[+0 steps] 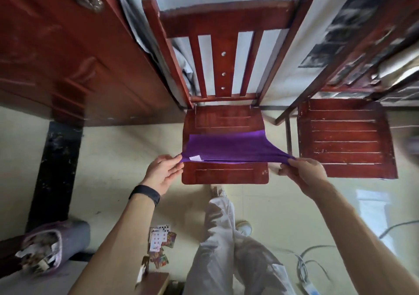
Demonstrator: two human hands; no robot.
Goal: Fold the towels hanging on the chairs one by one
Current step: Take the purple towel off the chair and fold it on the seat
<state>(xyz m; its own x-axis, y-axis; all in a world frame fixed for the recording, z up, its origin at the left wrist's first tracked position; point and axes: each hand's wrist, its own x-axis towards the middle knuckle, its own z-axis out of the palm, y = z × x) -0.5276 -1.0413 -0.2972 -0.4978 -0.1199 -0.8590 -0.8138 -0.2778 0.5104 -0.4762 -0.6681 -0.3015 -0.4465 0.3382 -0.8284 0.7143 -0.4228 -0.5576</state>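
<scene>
A purple towel (229, 147) with a small white label lies doubled over on the seat of the middle red wooden chair (224, 174). My left hand (162, 172) pinches the towel's near left corner. At the near right corner my right hand (302, 173) grips the cloth, pulled a little past the seat's right edge. The towel is stretched taut between both hands, just above the seat's front half.
A second red chair (344, 136) stands to the right, its seat bare. A red wooden door (68, 56) is on the left. Playing cards (159, 242) lie on the floor by my legs, a bin (52, 247) at lower left, cables (310, 263) at lower right.
</scene>
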